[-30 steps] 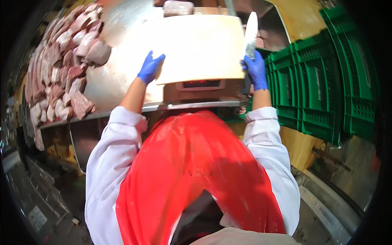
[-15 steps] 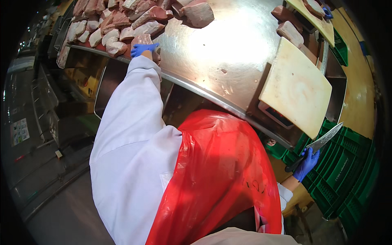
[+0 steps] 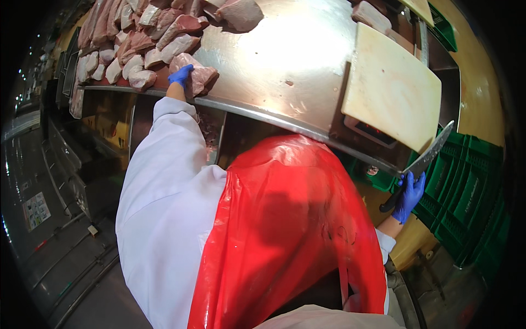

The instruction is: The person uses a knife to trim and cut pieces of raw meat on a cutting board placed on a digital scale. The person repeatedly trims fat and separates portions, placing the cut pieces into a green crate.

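My left hand (image 3: 180, 76), in a blue glove, grips the left side of a pale pink piece of meat (image 3: 200, 75) at the front edge of the steel table (image 3: 263, 82). Just beyond it lies a heap of raw meat pieces (image 3: 164, 24). Off to the right, my blue-gloved right hand (image 3: 409, 196) is closed round the dark handle of a knife (image 3: 427, 156). Its blade points up and away, beside the near right corner of a white cutting board (image 3: 392, 88). The board rests on a scale (image 3: 370, 131) with a lit red display.
Green plastic crates (image 3: 466, 192) stand low on the right, beside the knife hand. Another meat piece (image 3: 372, 17) lies beyond the board. The table's raised metal rim (image 3: 263, 119) runs in front of me, above open shelves.
The meat piece in my left hand now shows more fully, turned out from the heap at the table edge. My right hand has risen slightly and the knife stands steeper.
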{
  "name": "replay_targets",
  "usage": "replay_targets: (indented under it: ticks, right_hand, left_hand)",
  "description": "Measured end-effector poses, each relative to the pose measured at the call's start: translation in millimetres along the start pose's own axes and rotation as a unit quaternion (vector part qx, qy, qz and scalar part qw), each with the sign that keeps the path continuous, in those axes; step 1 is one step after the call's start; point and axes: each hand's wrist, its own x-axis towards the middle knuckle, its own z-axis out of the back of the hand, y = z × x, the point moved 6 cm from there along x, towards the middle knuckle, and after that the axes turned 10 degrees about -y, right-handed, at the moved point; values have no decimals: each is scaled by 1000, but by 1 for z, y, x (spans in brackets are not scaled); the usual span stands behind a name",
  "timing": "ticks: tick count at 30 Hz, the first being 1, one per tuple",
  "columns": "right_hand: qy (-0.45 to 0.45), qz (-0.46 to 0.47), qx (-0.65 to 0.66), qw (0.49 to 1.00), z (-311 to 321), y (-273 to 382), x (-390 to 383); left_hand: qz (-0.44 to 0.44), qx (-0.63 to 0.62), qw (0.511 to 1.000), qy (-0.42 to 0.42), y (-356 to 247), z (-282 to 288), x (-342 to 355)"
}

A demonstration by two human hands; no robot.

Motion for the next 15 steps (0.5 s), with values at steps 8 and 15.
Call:
replay_targets:
  ticks: [8, 15]
  right_hand:
    - [-37, 5, -26, 999, 60, 7, 22]
    - [3, 4, 37, 999, 108, -6, 23]
  left_hand:
    - [88, -415, 842, 334, -99, -96, -125]
    - [-14, -699, 621, 355, -205, -12, -325]
